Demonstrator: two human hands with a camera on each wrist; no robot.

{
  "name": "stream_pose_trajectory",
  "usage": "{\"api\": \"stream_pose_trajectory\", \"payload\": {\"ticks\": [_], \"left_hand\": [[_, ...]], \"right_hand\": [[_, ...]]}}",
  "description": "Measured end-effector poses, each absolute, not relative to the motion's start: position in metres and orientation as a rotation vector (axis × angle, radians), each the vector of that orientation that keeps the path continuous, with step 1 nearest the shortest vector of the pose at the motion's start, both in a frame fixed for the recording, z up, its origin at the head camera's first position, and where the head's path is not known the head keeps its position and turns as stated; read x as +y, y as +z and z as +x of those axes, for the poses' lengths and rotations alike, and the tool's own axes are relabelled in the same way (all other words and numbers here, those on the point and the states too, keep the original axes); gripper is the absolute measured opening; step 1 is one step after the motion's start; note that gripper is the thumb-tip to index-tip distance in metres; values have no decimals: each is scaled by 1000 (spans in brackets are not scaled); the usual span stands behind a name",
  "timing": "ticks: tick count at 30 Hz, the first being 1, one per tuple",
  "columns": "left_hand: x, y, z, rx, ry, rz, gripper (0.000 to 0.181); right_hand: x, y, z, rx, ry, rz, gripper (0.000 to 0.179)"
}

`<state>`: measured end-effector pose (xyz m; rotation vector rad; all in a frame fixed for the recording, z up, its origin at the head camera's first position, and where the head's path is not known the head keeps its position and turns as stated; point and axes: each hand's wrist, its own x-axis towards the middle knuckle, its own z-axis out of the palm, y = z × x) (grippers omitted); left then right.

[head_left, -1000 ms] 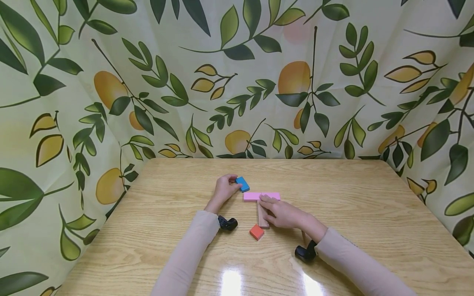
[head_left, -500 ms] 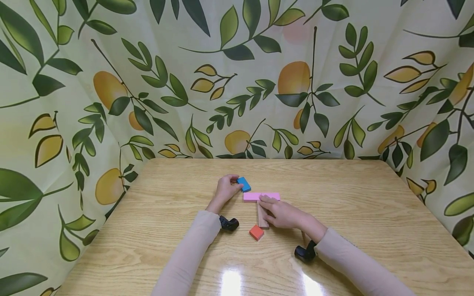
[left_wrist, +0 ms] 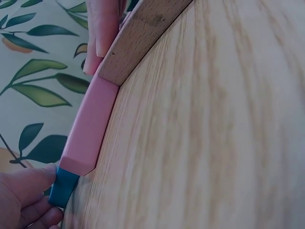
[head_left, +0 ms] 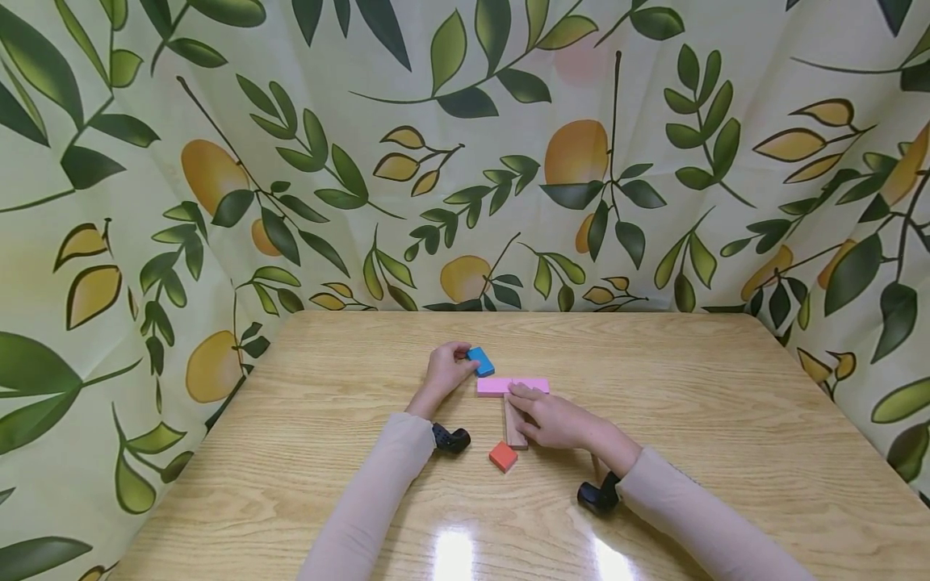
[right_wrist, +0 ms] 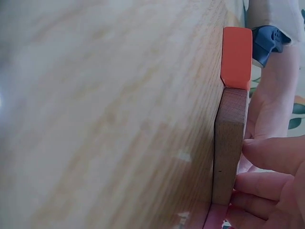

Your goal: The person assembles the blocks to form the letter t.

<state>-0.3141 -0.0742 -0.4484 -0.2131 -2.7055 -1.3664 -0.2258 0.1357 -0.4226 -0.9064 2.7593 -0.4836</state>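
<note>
With thumb and fingers, my left hand (head_left: 446,373) pinches a small blue block (head_left: 481,362), which lies on the table just beyond the left end of a pink bar (head_left: 494,387). The bar runs sideways and a seam shows near its middle. A plain wooden block (head_left: 515,438) extends from it toward me, forming a T shape. My right hand (head_left: 561,420) rests over the joint, its fingertips on the pink bar and its thumb touching the wooden block. At the near end of the wooden block lies a red-orange block (head_left: 503,457), turned at an angle.
All the blocks lie on a wood-grain table (head_left: 327,484). Black wrist devices (head_left: 451,440) sit at both sleeves. A leaf-and-fruit patterned cloth (head_left: 327,161) rises behind the table and along its sides.
My left hand has slid the blue block a little to the right along the table. The right hand and the other blocks stay nearly where they were.
</note>
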Motion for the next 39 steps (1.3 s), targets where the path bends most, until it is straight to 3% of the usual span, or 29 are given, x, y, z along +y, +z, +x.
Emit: {"api": "stream_pose_trajectory", "payload": {"ticks": [11, 39], "left_hand": [[-75, -455, -321, -2672, -1388, -317, 38], [-62, -443, -314, -2746, -1368, -283, 36]], "right_hand": [[135, -422, -227, 2757, -466, -897, 52], [136, -421, -226, 2753, -469, -908, 52]]}}
